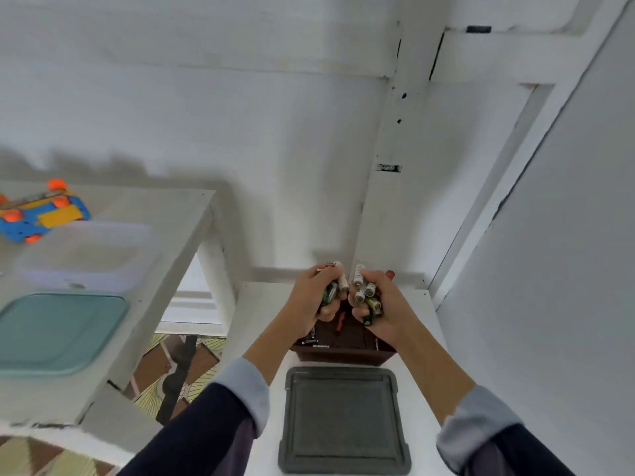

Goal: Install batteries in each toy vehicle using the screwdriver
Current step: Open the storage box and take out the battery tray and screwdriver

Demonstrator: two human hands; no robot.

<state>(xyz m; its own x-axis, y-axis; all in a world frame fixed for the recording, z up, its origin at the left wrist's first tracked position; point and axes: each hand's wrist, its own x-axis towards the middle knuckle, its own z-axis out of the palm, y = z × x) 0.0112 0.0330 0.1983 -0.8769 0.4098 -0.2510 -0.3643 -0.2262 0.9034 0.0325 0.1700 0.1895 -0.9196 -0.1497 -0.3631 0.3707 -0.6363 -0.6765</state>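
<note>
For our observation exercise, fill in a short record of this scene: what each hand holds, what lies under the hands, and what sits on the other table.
left hand: grips a bunch of batteries
right hand: grips another bunch of batteries
under the hands: dark brown box with a few batteries still in it
nearer the person: grey lid lying flat on the white stand
left table: blue toy car upside down, clear tub, teal lid
screwdriver: not clearly seen
</note>
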